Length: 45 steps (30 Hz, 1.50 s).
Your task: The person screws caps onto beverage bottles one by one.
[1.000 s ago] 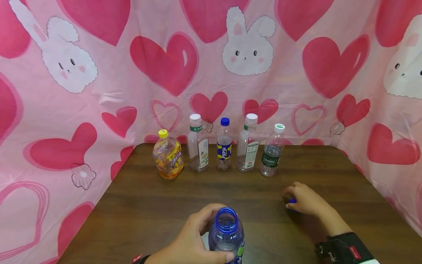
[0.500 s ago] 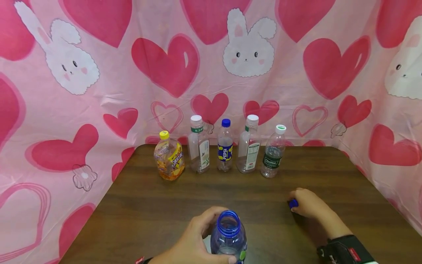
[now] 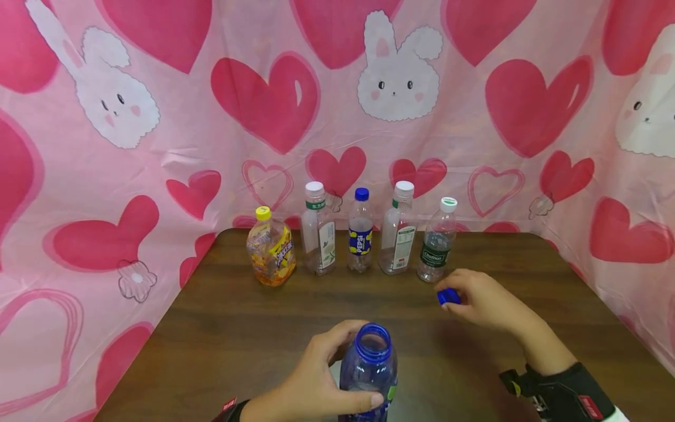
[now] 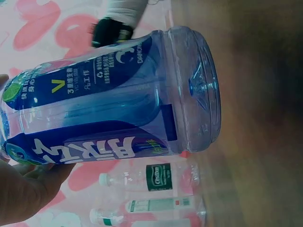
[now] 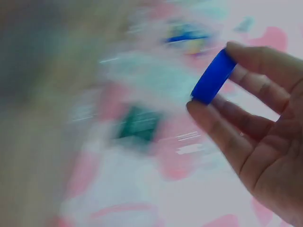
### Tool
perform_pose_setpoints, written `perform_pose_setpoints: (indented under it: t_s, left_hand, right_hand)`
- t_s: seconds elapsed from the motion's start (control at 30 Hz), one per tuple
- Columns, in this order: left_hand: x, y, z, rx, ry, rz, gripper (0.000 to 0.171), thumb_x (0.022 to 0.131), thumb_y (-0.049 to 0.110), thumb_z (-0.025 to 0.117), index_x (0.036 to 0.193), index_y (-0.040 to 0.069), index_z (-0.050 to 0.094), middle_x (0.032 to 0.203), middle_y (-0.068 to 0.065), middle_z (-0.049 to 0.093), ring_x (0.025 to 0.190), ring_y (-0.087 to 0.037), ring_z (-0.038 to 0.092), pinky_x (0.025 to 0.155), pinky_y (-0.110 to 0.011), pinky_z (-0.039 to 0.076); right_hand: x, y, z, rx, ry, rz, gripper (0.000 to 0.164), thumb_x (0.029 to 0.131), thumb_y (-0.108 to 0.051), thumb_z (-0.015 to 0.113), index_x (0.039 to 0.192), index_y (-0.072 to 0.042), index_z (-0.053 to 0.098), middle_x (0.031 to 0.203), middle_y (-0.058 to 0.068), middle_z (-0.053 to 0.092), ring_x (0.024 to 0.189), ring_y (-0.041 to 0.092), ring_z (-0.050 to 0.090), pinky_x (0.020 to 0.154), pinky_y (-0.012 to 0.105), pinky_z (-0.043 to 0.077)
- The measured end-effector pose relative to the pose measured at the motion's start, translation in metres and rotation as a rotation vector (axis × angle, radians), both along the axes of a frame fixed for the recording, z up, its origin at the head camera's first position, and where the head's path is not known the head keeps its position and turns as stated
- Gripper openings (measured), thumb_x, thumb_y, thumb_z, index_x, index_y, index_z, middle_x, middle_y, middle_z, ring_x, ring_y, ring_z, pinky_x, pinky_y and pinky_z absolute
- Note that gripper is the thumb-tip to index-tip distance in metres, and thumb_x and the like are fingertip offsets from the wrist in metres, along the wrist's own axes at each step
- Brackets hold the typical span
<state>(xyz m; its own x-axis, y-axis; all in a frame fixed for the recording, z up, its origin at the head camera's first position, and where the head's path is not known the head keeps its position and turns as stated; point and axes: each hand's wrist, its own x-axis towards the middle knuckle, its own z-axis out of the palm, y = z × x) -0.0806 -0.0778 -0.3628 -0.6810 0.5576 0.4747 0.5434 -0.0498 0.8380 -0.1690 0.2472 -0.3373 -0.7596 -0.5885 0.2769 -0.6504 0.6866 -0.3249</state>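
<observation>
A clear blue-tinted plastic bottle [image 3: 369, 375] with no cap on its mouth stands upright near the front of the table. My left hand [image 3: 321, 372] grips it from the left, thumb across the front. In the left wrist view the bottle [image 4: 94, 101] shows a dark blue label with white lettering. My right hand [image 3: 487, 302] pinches a blue bottle cap [image 3: 449, 296] between thumb and fingertips, above the table to the right of the bottle. The cap [image 5: 214, 75] is seen edge-on in the right wrist view, held by the fingertips.
Several capped bottles stand in a row at the back of the wooden table [image 3: 237, 328]: a yellow-capped one [image 3: 270, 252], two white-capped square ones, a Pepsi bottle [image 3: 360, 240] and a green-labelled bottle [image 3: 437, 246]. A pink heart-patterned cloth [image 3: 337, 135] hangs behind.
My right hand has lifted the blue cap off the table and brought it up and to the left. My left hand still holds the bottle at nearly the same spot.
</observation>
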Motion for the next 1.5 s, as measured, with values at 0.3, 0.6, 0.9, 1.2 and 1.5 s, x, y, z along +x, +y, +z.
perform_pose_setpoints:
  t_s: [0.3, 0.6, 0.9, 1.2, 1.5]
  left_hand:
    - [-0.015, 0.01, 0.012, 0.022, 0.039, -0.045, 0.062, 0.08, 0.014, 0.078, 0.136, 0.013, 0.051, 0.123, -0.005, 0.064, 0.105, -0.018, 0.065, 0.085, -0.036, 0.056]
    - [-0.017, 0.017, 0.017, 0.053, -0.018, -0.119, 0.063, 0.081, 0.009, 0.075, 0.139, 0.01, 0.049, 0.128, -0.006, 0.061, 0.107, -0.019, 0.064, 0.087, -0.037, 0.055]
    - [-0.019, 0.018, 0.018, 0.07, -0.025, -0.154, 0.062, 0.081, 0.008, 0.075, 0.138, 0.008, 0.051, 0.126, -0.007, 0.062, 0.105, -0.018, 0.065, 0.085, -0.036, 0.056]
    - [-0.022, 0.018, 0.02, 0.048, -0.014, -0.16, 0.062, 0.079, 0.007, 0.077, 0.136, 0.007, 0.053, 0.125, -0.006, 0.064, 0.103, -0.015, 0.066, 0.083, -0.034, 0.056]
    - [-0.024, 0.022, 0.021, -0.006, -0.019, 0.07, 0.065, 0.077, 0.016, 0.082, 0.137, 0.015, 0.055, 0.123, -0.004, 0.063, 0.101, -0.014, 0.065, 0.079, -0.031, 0.057]
  right_hand:
    - [0.04, -0.064, 0.105, -0.181, 0.005, 0.493, 0.039, 0.082, -0.01, 0.079, 0.118, -0.021, 0.068, 0.117, -0.006, 0.064, 0.104, 0.012, 0.061, 0.078, 0.031, 0.057]
    - [0.052, -0.084, 0.134, -0.075, -0.092, 0.683, 0.031, 0.088, -0.013, 0.073, 0.117, -0.017, 0.067, 0.117, -0.003, 0.061, 0.103, 0.012, 0.059, 0.079, 0.029, 0.057]
    - [0.054, -0.083, 0.134, -0.016, -0.093, 0.7, 0.038, 0.083, -0.008, 0.077, 0.118, -0.02, 0.068, 0.118, -0.005, 0.062, 0.105, 0.011, 0.058, 0.078, 0.026, 0.056]
    - [0.054, -0.083, 0.137, 0.013, -0.136, 0.687, 0.038, 0.082, -0.003, 0.077, 0.117, -0.018, 0.07, 0.118, -0.005, 0.064, 0.105, 0.011, 0.061, 0.078, 0.025, 0.056]
    - [0.055, -0.095, 0.129, 0.11, 0.038, 0.458, 0.024, 0.088, -0.018, 0.074, 0.111, -0.014, 0.072, 0.096, -0.01, 0.065, 0.081, 0.004, 0.058, 0.067, 0.019, 0.053]
